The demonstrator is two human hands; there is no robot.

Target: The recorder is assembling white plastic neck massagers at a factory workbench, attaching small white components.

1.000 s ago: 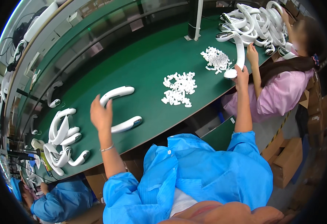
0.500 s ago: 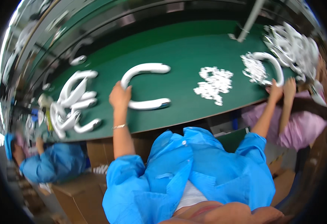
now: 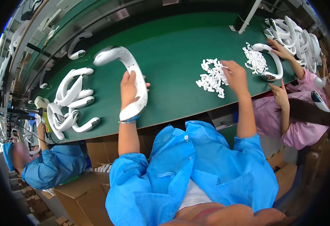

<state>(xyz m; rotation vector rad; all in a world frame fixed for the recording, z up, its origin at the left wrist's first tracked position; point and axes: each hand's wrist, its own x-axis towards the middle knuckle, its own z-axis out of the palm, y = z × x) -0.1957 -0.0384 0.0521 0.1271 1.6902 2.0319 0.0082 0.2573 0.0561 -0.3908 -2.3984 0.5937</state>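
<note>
My left hand (image 3: 128, 89) is closed round the middle of a white C-shaped neck fan (image 3: 140, 88), held up over the table. Its two ends point toward the left, and the upper end is blurred. To the right, my right hand (image 3: 235, 76) reaches over a heap of small white plastic parts (image 3: 211, 78). Thumb and fingers are pinched together at the heap's right edge, on what looks like one small white part (image 3: 223, 66).
Several neck fans (image 3: 74, 90) lie piled on the green table (image 3: 172, 49) at left. At right, a co-worker in pink (image 3: 304, 124) handles another neck fan (image 3: 277, 64) beside a second heap of parts (image 3: 254, 60). A big pile (image 3: 300, 41) stands behind. Another worker (image 3: 55, 164) sits at left.
My left hand has lifted the neck fan off the table and turned its opening leftward. My right hand has left the neck fan by the co-worker and moved left to the nearer heap.
</note>
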